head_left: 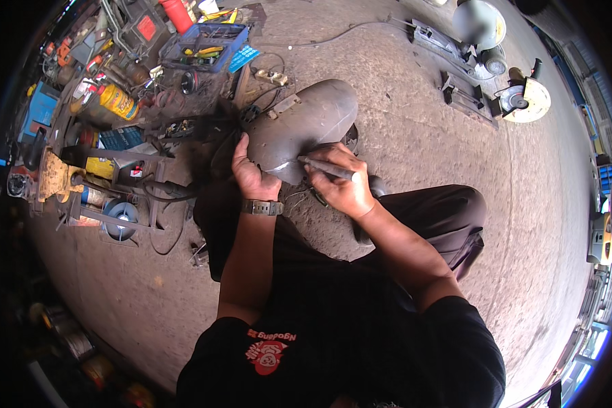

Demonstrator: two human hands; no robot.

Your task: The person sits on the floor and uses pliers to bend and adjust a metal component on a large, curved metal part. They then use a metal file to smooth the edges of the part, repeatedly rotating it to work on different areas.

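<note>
Before me, above my lap, is a curved grey metal shell [319, 112], rounded like a pipe elbow. My left hand [255, 173], wearing a watch [262, 207] on its wrist, grips the shell's near left edge, with the thumb along its side and the fingers mostly hidden beneath. In my right hand [343, 183] a thick grey pen-like stick [328, 167] is pinched, its tip at the shell's near surface. Close to that tip a pale line [279, 166] shows on the metal. A small flat metal piece [284, 104] rests on the shell's upper left.
Tools and bottles crowd the left, among them a yellow bottle [117, 102] and a blue tool tray [204, 47]. A cut-off saw [479, 30] and an angle grinder [523, 98] are at the far right. A cable [333, 39] crosses the concrete floor [415, 136].
</note>
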